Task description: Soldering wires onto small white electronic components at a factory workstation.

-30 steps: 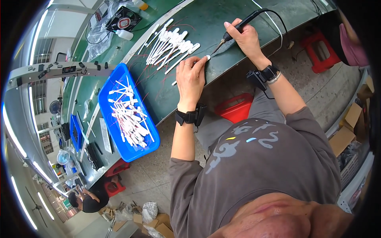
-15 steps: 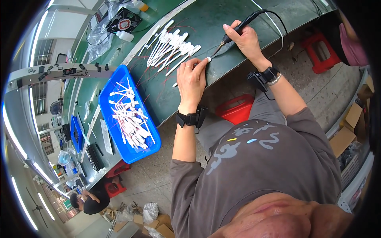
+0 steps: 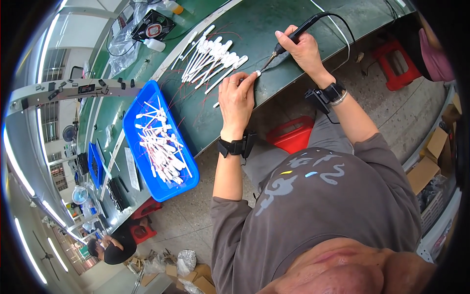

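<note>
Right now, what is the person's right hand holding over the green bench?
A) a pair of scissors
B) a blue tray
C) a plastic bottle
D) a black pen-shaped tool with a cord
D: the right hand grips a black corded tool, its tip at a small white piece under the left hand.

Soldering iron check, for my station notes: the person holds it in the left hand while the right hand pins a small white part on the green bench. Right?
Hands swapped. The head view shows the soldering iron in the right hand; the left hand pins the small white part on the green bench.
</note>
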Available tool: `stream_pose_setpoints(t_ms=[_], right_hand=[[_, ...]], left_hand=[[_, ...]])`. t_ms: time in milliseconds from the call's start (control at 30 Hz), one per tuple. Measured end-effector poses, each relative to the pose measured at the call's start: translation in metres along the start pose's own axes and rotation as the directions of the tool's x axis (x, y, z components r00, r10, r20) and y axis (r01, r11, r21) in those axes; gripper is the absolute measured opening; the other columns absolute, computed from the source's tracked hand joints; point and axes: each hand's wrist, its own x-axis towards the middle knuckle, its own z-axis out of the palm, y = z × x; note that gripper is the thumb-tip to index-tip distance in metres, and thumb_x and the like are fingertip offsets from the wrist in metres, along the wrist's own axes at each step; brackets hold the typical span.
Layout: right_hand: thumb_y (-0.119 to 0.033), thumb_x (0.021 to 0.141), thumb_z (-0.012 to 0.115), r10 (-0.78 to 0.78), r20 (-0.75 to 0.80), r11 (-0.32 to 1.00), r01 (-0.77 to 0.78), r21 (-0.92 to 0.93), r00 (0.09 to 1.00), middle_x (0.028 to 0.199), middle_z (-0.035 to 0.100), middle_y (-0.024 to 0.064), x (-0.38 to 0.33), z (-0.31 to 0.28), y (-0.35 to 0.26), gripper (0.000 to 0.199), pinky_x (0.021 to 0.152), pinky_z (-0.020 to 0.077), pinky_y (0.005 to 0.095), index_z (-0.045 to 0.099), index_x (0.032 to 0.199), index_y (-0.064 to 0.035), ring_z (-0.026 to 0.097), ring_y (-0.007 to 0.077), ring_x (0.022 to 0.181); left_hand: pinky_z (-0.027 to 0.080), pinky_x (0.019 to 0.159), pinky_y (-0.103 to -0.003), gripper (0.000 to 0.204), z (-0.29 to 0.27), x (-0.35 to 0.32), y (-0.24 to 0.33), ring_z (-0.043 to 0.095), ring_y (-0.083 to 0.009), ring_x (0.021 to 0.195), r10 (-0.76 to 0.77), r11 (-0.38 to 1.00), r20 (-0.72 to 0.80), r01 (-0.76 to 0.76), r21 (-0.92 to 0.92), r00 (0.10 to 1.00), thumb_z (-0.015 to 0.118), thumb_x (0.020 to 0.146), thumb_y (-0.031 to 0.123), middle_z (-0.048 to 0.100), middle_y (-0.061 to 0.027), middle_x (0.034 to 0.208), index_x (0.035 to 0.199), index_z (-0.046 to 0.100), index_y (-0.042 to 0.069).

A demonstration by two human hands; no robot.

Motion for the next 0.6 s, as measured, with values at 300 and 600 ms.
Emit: stream_pose_setpoints(t_ms=[300,600], right_hand=[[-0.026,0.092,0.065,0.15,-0.08,0.93,-0.113,0.351,0.985,0.067,0.046,-0.0093,0.009,-0.019,0.013,0.022,0.051,0.0289,0.0188,0.057,0.077,-0.0119,0.035,0.0013,0.056],[-0.028,0.093,0.064,0.276,-0.197,0.905,-0.185,0.384,0.941,0.076,0.053,-0.0026,0.008,-0.009,0.012,0.021,0.053,0.0317,0.0197,0.062,0.092,-0.0078,0.04,0.0035,0.058]], left_hand=[[0.044,0.079,-0.036,0.021,0.005,0.009,-0.001,0.057,-0.0235,0.088,0.05,0.999,0.004,-0.05,-0.002,0.999,0.068,0.08,0.005,0.062,-0.0036,0.094,0.1,0.072,0.012],[0.044,0.086,-0.039,0.014,-0.002,0.015,-0.032,0.057,-0.0257,0.095,0.141,0.987,-0.017,-0.139,0.085,0.99,0.065,0.079,0.01,0.063,-0.0051,0.092,0.091,0.071,0.014]])
